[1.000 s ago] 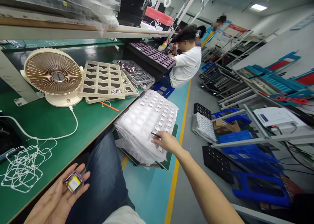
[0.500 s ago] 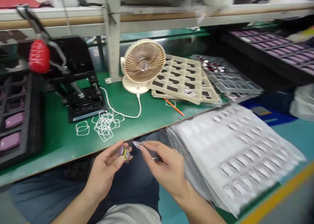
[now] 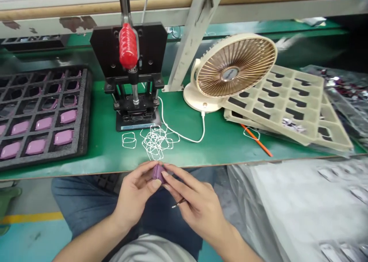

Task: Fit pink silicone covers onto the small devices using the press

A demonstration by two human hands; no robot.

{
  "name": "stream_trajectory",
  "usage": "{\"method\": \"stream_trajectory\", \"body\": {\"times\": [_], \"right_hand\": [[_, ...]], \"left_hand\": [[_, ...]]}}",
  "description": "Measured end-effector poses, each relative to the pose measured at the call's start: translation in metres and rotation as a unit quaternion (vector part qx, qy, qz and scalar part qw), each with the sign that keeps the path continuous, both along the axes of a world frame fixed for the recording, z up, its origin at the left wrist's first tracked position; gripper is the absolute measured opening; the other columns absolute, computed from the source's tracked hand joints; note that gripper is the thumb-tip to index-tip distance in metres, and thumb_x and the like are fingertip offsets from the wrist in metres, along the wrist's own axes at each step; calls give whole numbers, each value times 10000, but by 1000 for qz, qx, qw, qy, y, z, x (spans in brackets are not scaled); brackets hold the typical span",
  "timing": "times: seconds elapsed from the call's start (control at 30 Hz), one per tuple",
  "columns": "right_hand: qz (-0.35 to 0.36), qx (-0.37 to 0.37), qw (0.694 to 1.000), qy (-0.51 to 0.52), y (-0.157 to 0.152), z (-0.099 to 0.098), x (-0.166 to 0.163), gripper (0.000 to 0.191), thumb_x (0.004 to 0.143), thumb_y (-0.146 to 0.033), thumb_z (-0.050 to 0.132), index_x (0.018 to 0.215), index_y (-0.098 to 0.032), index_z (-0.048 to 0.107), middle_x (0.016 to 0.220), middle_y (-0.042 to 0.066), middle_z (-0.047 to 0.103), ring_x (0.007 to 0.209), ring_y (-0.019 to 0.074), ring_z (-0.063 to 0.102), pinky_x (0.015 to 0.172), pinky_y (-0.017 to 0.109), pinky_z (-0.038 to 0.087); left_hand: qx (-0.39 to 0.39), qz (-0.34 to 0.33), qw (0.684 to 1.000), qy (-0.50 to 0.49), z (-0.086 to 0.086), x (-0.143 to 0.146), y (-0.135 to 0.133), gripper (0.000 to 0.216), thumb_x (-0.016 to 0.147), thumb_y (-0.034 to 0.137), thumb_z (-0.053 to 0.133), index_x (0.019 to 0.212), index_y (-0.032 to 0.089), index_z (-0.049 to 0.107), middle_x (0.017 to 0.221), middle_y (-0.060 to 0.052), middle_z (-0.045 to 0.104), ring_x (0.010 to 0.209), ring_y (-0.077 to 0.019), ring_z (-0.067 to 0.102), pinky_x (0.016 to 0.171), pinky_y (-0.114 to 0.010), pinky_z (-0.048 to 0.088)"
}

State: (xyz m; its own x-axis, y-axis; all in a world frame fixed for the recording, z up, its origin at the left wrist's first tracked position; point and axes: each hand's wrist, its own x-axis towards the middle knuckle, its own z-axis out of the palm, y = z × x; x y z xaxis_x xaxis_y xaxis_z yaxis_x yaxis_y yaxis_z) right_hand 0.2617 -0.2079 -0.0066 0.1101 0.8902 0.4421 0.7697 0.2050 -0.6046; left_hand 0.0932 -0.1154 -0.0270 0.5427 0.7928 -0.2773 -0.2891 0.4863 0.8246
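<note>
Both hands meet just in front of the bench edge around a small purple watch-like case (image 3: 158,172). My left hand (image 3: 132,193) is closed on its left side, thumb in front and fingers behind. The fingers of my right hand (image 3: 198,200) press on the case from the right and from above. Tucked in the right palm is a thin dark tool (image 3: 178,203) with a metal tip sticking out; its kind is unclear. The inside of the case is hidden. Thin white ring-shaped gaskets (image 3: 156,141) lie tangled on the bench beyond the hands.
A black hand press (image 3: 135,101) with a red handle stands behind the gaskets. To the left lies a foam tray (image 3: 83,135) of purple cases. A fan (image 3: 230,74), cream trays (image 3: 310,97) and an orange stick (image 3: 258,141) are to the right. White sheeting (image 3: 287,200) holds clear-edged parts.
My right hand has brought the flat purple piece from beside the case onto it, and the two hands are now together. The view has swung left, showing more of the foam tray.
</note>
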Motion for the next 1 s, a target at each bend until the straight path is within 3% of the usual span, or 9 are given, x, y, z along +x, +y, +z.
{"method": "stream_trajectory", "body": {"times": [0.17,0.4,0.5,0.6,0.73,0.83,0.9,1.0], "right_hand": [[9,37,999,21,4,-10,0,346,1035,-109,689,1368,-203,706,1356,103,744,1183,180,760,926,248,648],[21,49,999,-11,4,-20,-12,531,1017,-52,653,1521,-211,607,1461,162,675,1078,207,792,777,287,653],[3,29,999,-38,4,-24,-19,595,1034,-45,595,1597,-228,534,1517,177,626,1011,209,801,793,314,655],[-18,46,998,-39,11,-25,-25,549,1037,-38,599,1551,-227,578,1499,159,645,1050,208,794,821,300,652],[-33,69,997,19,21,-20,-30,400,1012,-108,727,1395,-200,661,1349,132,726,1165,226,754,931,302,651],[-73,54,995,31,22,-18,-31,317,1014,-191,756,1324,-208,692,1289,134,682,857,165,752,745,281,645],[-86,51,995,23,21,-21,-32,296,1016,-228,764,1307,-224,707,1222,114,650,654,98,645,594,260,577],[-83,62,995,8,20,-25,-34,330,1007,-236,782,1327,-261,704,1121,73,634,561,63,517,512,246,493]], "left_hand": [[39,-5,999,-28,-2,-4,4,413,841,213,911,1237,303,834,1324,-82,777,1212,-237,757,1066,-284,590],[99,41,994,-20,-2,-5,3,405,790,180,943,1170,294,860,1279,-93,790,1205,-271,766,1058,-332,614],[87,45,995,-12,-1,-5,-2,402,871,210,883,1254,316,827,1382,-99,769,1300,-288,724,1113,-366,587],[58,49,997,10,0,-4,-6,412,959,267,805,1366,312,765,1472,-106,723,1383,-282,669,1173,-380,538],[12,93,996,-5,2,-2,-4,310,1007,308,748,1314,285,787,1341,-110,795,1247,-247,753,1078,-338,595],[-10,108,992,-62,5,-3,-1,257,996,316,760,1242,267,816,1225,-116,836,1110,-242,805,982,-340,642],[-19,114,990,-79,6,-4,0,247,970,310,791,1211,269,828,1211,-108,841,1087,-246,812,976,-351,647],[-37,119,989,-80,5,-5,0,276,933,332,832,1206,290,833,1224,-95,839,1100,-277,811,1015,-416,640]]}}
